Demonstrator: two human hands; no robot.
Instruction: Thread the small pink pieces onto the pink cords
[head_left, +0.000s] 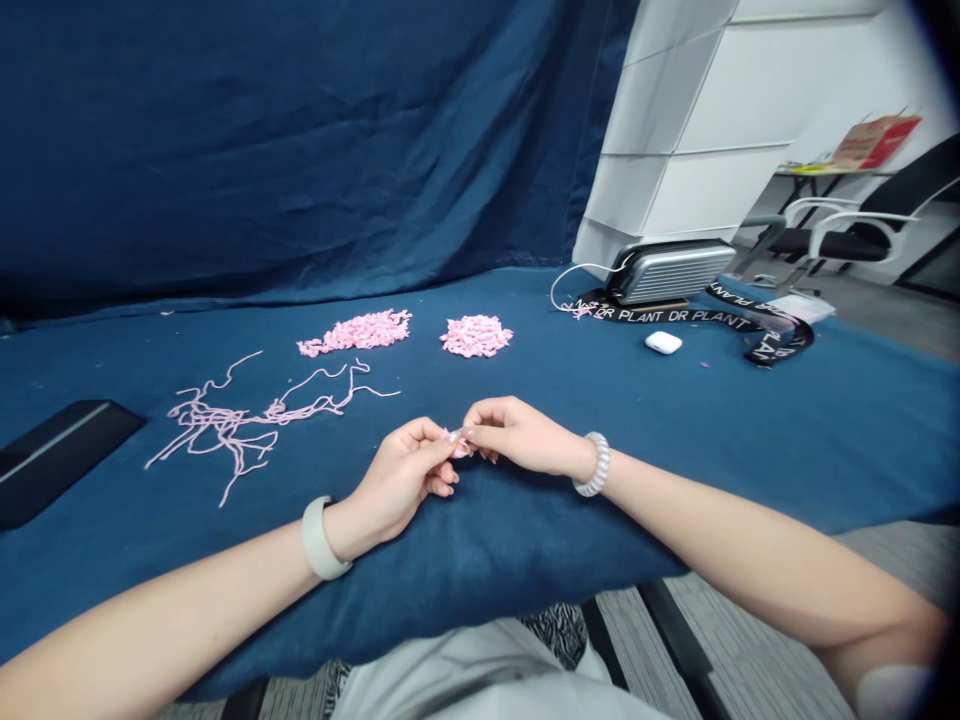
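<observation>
Near the front edge of the blue cloth, my left hand (409, 470) and my right hand (517, 435) meet fingertip to fingertip. Both pinch one small pink piece (460, 447), mostly hidden by the fingers; it looks like yarn, but its exact form cannot be made out. Beyond the hands lie two heaps of small pink knotted pieces, a longer heap (360, 332) on the left and a rounder heap (476, 336) on the right. Loose strands of pink yarn (232, 425) lie tangled to the left of my left hand.
A dark wedge-shaped object (60, 455) lies at the left edge. Towards the back right are a silver ribbed case (675, 272) with a white cable, a black lettered strap (660, 315) and a white earbud case (664, 343). A blue curtain (300, 140) hangs behind.
</observation>
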